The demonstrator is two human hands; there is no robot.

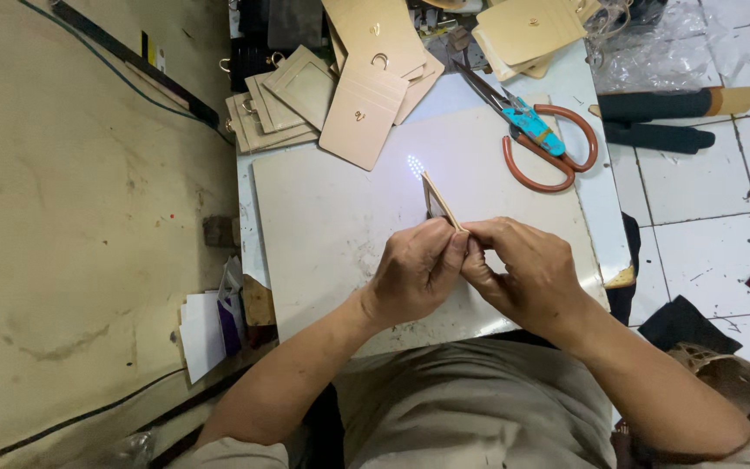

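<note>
A thin tan card (438, 198) is pinched edge-on between both hands, left hand (414, 271) and right hand (527, 276), at mid-frame above the desk (323, 217).

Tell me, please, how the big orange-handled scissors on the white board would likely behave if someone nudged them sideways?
The scissors lie flat on the white board, so they would probably slide rather than roll or tip. Their long blades look like metal, so likely rigid and fairly heavy. The blades might swing open if pushed by one handle loop.

My thin tan strip (441, 201), my grey-tan trousers (470, 399), white work board (332, 226), scissors (542, 143) with red-brown handles and a bright blue wrap, pale tan card holders (362, 108) with little metal rings, white floor tiles (705, 182) with dark lines
</note>
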